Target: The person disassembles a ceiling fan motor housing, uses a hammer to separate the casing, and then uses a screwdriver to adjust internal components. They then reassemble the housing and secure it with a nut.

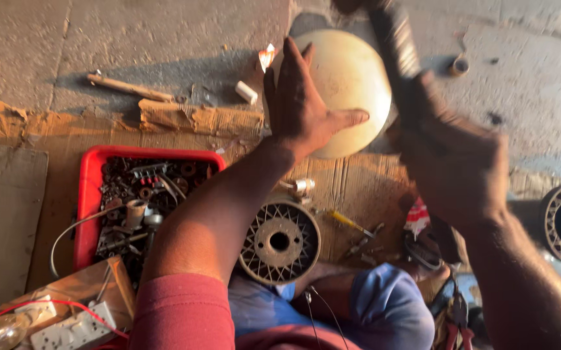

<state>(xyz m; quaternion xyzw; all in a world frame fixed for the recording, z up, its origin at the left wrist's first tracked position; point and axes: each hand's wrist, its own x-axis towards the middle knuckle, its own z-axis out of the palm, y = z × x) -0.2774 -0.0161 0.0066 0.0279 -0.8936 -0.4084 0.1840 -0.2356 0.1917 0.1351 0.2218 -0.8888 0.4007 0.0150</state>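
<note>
Cream-coloured, the round metal dome (348,84) lies at the far edge of the cardboard mat (365,188). My left hand (303,104) presses flat on it, fingers spread; my right hand (452,162) is clenched around a dark blurred tool (394,35). I judge it stiff, light and slippery, best gripped by the rim. Nearby, a red plastic tray (89,188) holds dark metal scrap parts (144,194).
</note>
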